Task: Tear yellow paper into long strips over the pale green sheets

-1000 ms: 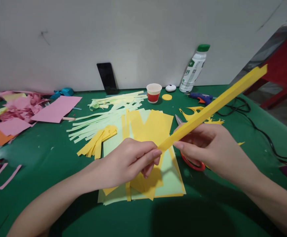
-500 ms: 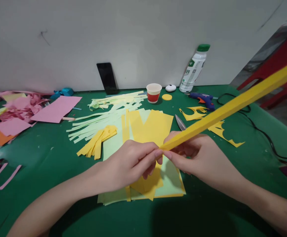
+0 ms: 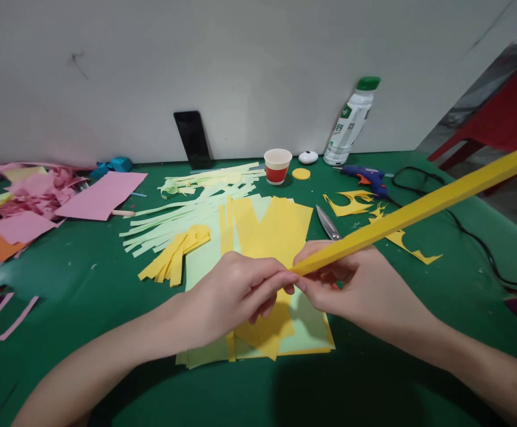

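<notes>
A long folded yellow paper strip (image 3: 400,218) slants up to the right across the view. Its lower end is pinched between the fingertips of my left hand (image 3: 247,290). My right hand (image 3: 351,276) grips the same strip close beside, thumb and fingers closed near that end; the two hands touch or nearly touch. Beneath them lie yellow paper pieces (image 3: 280,228) on pale green sheets (image 3: 311,326). Scissors (image 3: 328,224) rest just beyond my right hand, their handles mostly hidden. A bundle of cut yellow strips (image 3: 175,255) lies beyond my left forearm.
Pale green strips (image 3: 151,234), a paper cup (image 3: 278,167), a yellow disc (image 3: 301,174) and a leaning phone (image 3: 193,139) stand or lie toward the white wall. A bottle (image 3: 351,121) and a corded glue gun (image 3: 367,178) are right. Pink paper (image 3: 102,196) piles up left.
The strip's far end has swung downward, so it slants less steeply. My right hand has shifted slightly, and more of the scissors shows. My left hand barely moves.
</notes>
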{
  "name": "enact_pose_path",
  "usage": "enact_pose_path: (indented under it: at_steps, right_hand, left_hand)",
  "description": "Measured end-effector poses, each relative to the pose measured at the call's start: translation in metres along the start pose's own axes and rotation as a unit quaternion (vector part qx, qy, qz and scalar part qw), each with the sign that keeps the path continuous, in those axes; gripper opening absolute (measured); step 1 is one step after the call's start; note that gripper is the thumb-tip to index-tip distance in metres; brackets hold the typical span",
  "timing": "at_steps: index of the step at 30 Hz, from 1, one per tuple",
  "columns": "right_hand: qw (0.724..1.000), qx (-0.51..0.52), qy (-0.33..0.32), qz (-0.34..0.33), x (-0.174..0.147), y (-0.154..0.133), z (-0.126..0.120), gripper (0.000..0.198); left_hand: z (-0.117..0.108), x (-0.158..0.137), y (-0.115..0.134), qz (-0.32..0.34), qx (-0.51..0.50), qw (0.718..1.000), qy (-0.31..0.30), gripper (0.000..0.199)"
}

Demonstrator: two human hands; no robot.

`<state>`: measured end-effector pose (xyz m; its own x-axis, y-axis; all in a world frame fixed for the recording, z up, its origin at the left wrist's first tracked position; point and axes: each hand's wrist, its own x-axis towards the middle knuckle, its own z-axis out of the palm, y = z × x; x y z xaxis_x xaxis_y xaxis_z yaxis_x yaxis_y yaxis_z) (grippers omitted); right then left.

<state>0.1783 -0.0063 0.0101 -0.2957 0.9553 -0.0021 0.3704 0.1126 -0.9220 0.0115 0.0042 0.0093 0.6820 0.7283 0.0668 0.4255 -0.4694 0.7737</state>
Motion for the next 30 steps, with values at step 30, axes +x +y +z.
enact_pose_path:
  at_steps: [30]
  right_hand:
    - [0.998,0.018,0.053,-0.004,0.005,0.001,-0.016,0.006]
  left_hand:
    - [-0.004,0.000,0.007,-0.051,-0.061,0.997,-0.024,0.030]
